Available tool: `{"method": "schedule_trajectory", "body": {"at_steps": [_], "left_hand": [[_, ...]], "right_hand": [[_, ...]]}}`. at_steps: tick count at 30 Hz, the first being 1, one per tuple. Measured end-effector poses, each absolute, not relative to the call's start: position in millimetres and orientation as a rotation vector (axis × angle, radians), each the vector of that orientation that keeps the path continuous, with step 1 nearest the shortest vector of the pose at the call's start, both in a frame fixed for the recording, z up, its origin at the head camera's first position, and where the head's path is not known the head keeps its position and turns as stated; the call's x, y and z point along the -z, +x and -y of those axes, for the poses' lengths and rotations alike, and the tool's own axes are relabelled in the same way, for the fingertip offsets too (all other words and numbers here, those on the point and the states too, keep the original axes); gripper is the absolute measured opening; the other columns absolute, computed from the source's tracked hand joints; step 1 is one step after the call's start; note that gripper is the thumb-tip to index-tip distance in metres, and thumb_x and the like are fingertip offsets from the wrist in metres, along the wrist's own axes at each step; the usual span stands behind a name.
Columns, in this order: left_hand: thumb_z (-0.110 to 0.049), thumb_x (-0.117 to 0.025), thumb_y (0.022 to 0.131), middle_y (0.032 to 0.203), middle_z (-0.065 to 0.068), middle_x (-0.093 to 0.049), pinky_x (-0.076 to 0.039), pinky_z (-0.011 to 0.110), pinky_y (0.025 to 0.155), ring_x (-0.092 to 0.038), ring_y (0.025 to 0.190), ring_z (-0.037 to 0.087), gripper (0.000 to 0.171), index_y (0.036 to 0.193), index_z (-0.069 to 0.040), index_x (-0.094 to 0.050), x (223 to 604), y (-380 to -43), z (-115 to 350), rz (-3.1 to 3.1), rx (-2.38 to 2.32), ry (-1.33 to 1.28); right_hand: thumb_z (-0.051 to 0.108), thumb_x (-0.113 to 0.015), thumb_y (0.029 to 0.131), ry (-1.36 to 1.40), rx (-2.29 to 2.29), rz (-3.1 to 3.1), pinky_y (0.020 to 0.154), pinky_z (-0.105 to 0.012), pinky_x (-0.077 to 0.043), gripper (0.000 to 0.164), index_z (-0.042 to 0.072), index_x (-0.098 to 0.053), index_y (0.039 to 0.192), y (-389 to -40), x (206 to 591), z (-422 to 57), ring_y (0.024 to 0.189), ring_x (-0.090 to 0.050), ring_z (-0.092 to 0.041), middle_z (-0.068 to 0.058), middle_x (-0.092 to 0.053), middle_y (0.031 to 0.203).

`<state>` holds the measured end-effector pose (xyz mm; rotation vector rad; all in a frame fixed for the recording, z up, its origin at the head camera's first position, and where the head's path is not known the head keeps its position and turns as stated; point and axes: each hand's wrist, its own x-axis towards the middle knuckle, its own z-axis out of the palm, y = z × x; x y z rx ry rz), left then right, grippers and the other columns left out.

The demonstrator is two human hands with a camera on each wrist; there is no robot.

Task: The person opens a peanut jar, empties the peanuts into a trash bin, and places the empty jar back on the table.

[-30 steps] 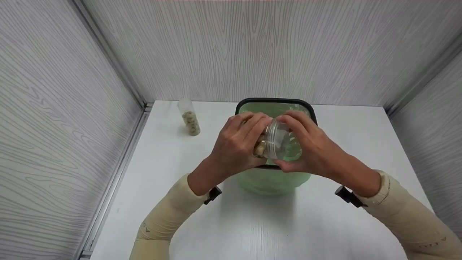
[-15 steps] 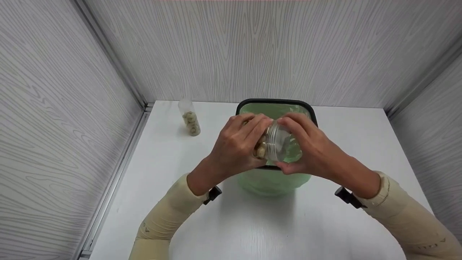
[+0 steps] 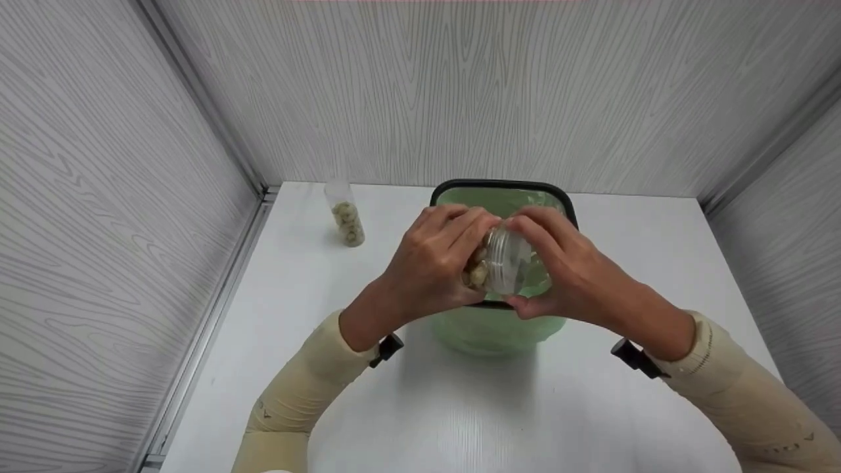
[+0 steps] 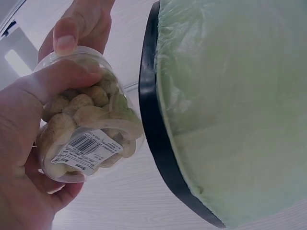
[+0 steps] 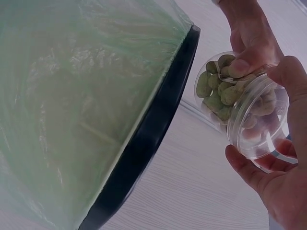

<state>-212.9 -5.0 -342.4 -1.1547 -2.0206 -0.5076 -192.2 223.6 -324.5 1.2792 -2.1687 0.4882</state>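
Observation:
A clear plastic jar [image 3: 479,272] of brown and greenish nut-like pieces is held tipped on its side above the bin. My left hand [image 3: 430,263] grips its filled body, fingers wrapped over the top and thumb underneath. On the jar's bottom is a white barcode label [image 4: 86,149], seen in the left wrist view. My right hand [image 3: 578,269] curls its fingers and thumb around the clear screw lid [image 5: 259,117] at the other end. In the right wrist view the lid sits at the jar's mouth, and the pieces stay in the body.
Beneath both hands stands a bin with a black rim [image 3: 502,183] and a pale green liner bag [image 3: 499,332]. A clear tube [image 3: 347,220] partly filled with greenish pieces stands at the back left of the white table [image 3: 473,420]. Wood-patterned walls enclose the back and sides.
The jar and both hands have shifted very slightly to the right, with the grips kept. The bin and the tube stay in place.

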Motion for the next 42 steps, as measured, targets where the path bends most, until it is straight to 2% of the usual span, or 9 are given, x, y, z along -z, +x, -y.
{"method": "schedule_trajectory", "body": {"at_steps": [6,10,18,23,26,33,38,42], "left_hand": [[-0.031,-0.074,0.075,0.123,0.011,-0.067,-0.053,0.036,0.1,-0.064,0.113,0.024,0.062,0.128,-0.002,-0.059,341,-216,7,2.085,0.59,-1.223],[-0.03,-0.077,0.073,0.123,0.009,-0.066,-0.051,0.035,0.102,-0.063,0.115,0.021,0.067,0.13,-0.003,-0.057,339,-217,10,2.143,0.681,-1.303],[-0.032,-0.078,0.072,0.117,0.002,-0.065,-0.049,0.031,0.1,-0.061,0.104,0.013,0.065,0.128,-0.008,-0.056,330,-221,14,2.206,0.785,-1.434],[-0.033,-0.077,0.072,0.117,0.001,-0.065,-0.048,0.03,0.099,-0.06,0.102,0.01,0.065,0.128,-0.009,-0.056,329,-223,14,2.211,0.821,-1.47],[-0.034,-0.077,0.073,0.119,0.002,-0.065,-0.047,0.031,0.103,-0.06,0.104,0.011,0.066,0.13,-0.008,-0.055,330,-223,14,2.213,0.819,-1.459],[-0.042,-0.077,0.075,0.124,0.005,-0.065,-0.044,0.032,0.11,-0.061,0.112,0.014,0.074,0.134,-0.005,-0.053,332,-224,14,2.221,0.793,-1.399],[-0.039,-0.079,0.073,0.122,0.005,-0.065,-0.048,0.033,0.104,-0.061,0.112,0.016,0.072,0.132,-0.005,-0.054,332,-223,13,2.216,0.768,-1.347],[-0.033,-0.078,0.072,0.123,0.006,-0.064,-0.051,0.033,0.1,-0.061,0.112,0.02,0.07,0.131,-0.004,-0.054,332,-221,10,2.192,0.689,-1.277]], "right_hand": [[0.026,-0.086,0.06,1.301,-0.468,2.175,0.079,-0.043,-0.057,0.091,-0.002,-0.041,0.135,-193,321,-223,0.111,-0.053,-0.031,-0.022,-0.052,0.122],[0.026,-0.085,0.061,1.342,-0.454,2.178,0.081,-0.043,-0.056,0.089,-0.001,-0.046,0.136,-191,318,-223,0.111,-0.053,-0.031,-0.021,-0.052,0.123],[0.027,-0.082,0.062,1.407,-0.336,2.143,0.084,-0.04,-0.056,0.081,0.001,-0.052,0.133,-190,309,-224,0.11,-0.055,-0.03,-0.017,-0.055,0.123],[0.021,-0.082,0.061,1.477,-0.306,2.08,0.085,-0.041,-0.056,0.083,0.001,-0.049,0.135,-191,306,-226,0.114,-0.055,-0.03,-0.018,-0.056,0.125],[0.017,-0.083,0.062,1.495,-0.322,2.092,0.088,-0.042,-0.055,0.086,0.0,-0.046,0.138,-191,305,-228,0.118,-0.053,-0.03,-0.019,-0.055,0.129],[0.015,-0.086,0.065,1.449,-0.437,2.22,0.094,-0.046,-0.053,0.097,0.0,-0.035,0.146,-189,305,-229,0.132,-0.045,-0.034,-0.022,-0.043,0.144],[0.034,-0.089,0.067,1.278,-0.563,2.402,0.106,-0.033,-0.044,0.11,0.002,-0.026,0.151,-184,304,-230,0.139,-0.036,-0.028,-0.017,-0.033,0.152],[0.039,-0.089,0.068,1.106,-0.756,2.498,0.105,-0.022,-0.043,0.107,0.006,-0.029,0.151,-180,303,-228,0.134,-0.042,-0.02,-0.011,-0.036,0.149]]}}
